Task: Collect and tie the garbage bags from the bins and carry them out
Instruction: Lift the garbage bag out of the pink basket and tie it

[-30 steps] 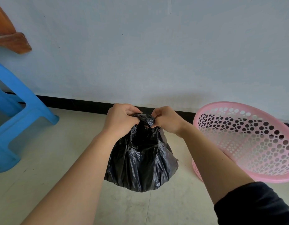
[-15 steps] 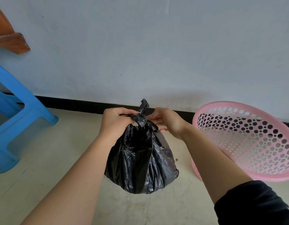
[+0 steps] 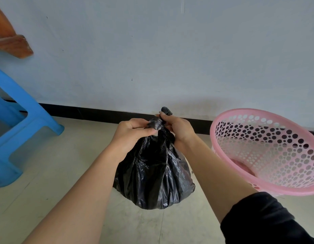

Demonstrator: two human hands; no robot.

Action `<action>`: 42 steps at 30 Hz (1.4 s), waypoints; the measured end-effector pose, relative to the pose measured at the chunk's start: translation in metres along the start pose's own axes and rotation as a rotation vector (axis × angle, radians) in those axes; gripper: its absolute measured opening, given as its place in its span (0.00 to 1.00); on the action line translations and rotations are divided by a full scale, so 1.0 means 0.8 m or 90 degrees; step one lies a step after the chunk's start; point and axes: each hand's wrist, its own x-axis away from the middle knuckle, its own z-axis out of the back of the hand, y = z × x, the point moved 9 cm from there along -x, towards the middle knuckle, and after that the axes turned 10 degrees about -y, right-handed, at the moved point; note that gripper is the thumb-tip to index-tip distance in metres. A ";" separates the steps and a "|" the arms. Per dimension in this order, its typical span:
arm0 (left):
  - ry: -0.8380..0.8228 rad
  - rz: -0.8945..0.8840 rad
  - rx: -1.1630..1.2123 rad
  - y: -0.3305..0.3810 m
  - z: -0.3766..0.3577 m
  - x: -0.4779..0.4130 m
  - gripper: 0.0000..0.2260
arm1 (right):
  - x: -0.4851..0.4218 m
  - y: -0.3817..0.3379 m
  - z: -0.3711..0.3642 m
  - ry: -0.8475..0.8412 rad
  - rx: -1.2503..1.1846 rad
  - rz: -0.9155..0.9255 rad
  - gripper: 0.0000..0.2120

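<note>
Pretty far along with this one: the black garbage bag [image 3: 152,173] is already out of the pink bin [image 3: 244,110], which sits unlined just to its right, and it's held up over the floor. The neck is pinched by the left hand [image 3: 133,132] and the loose tail is gripped by the right hand [image 3: 177,127], the knot [image 3: 157,125] bunched between them, probably not fully cinched. Carrying out hasn't been started.

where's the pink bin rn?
Head view, right edge: pink bin on the floor by the wall, just right of the black bag.
</note>
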 end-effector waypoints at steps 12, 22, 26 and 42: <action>0.145 0.074 0.334 -0.056 0.016 0.012 0.05 | -0.001 0.020 0.028 0.207 0.035 0.030 0.10; 0.296 0.132 0.342 -0.095 0.048 0.030 0.06 | 0.005 0.020 0.077 0.321 0.112 0.036 0.07; 0.334 0.184 0.343 -0.112 0.055 0.042 0.04 | 0.004 0.026 0.092 0.349 0.110 0.018 0.10; 0.161 0.226 0.258 -0.134 0.031 0.031 0.10 | -0.003 0.080 0.071 0.137 -0.027 -0.120 0.10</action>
